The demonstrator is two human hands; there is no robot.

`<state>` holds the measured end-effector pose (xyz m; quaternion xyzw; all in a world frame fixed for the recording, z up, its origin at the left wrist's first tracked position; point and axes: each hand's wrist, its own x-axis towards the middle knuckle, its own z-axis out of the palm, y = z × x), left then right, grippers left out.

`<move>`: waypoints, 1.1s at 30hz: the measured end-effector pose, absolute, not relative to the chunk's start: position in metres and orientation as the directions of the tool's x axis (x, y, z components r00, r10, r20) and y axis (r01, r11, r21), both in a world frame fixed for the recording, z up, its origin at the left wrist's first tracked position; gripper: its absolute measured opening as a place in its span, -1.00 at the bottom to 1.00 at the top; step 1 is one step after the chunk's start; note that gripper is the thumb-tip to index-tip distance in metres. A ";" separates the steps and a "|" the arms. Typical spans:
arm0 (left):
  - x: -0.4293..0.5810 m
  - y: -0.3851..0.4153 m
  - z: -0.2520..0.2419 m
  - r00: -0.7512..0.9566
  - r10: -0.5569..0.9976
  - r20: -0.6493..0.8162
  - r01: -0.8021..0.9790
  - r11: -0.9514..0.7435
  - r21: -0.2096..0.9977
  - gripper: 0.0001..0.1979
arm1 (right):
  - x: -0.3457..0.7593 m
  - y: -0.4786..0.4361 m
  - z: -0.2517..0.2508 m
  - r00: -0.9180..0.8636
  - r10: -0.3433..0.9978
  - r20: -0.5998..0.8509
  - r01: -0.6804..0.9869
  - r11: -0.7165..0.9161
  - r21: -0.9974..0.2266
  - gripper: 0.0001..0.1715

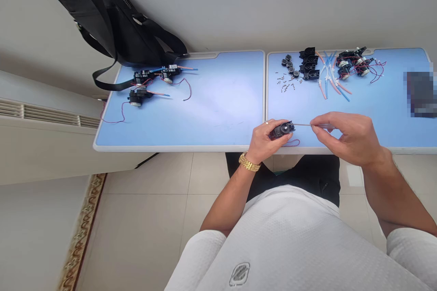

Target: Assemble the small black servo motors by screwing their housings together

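Within left grip (261, 141), black housing (281, 131)

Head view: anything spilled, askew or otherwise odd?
Small screws lie scattered rather than grouped on the right table; the bag strap trails onto the left table beside black parts; a dark object at far right is pixelated. The piece in the left hand shows no obvious damage.

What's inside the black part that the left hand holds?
The thin metal tool in the right hand reaches one end of the black part; whether its tip goes in is unclear. Casing and left hand cover the interior.
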<state>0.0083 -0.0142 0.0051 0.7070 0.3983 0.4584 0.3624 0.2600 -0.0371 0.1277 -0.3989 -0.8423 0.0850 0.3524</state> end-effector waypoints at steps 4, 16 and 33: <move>0.008 -0.014 0.006 0.259 0.902 0.346 0.238 -0.407 0.882 -0.69 | 0.261 -0.037 0.130 -0.450 0.719 0.530 0.621 0.678 -0.393 -0.82; 0.009 -0.014 0.006 0.262 0.888 0.379 0.239 -0.440 0.866 -0.70 | 0.261 -0.035 0.130 -0.474 0.708 0.524 0.623 0.690 -0.368 -0.82; 0.009 -0.014 0.008 0.302 0.875 0.379 0.213 -0.450 0.867 -0.71 | 0.262 -0.035 0.129 -0.484 0.695 0.532 0.628 0.699 -0.341 -0.82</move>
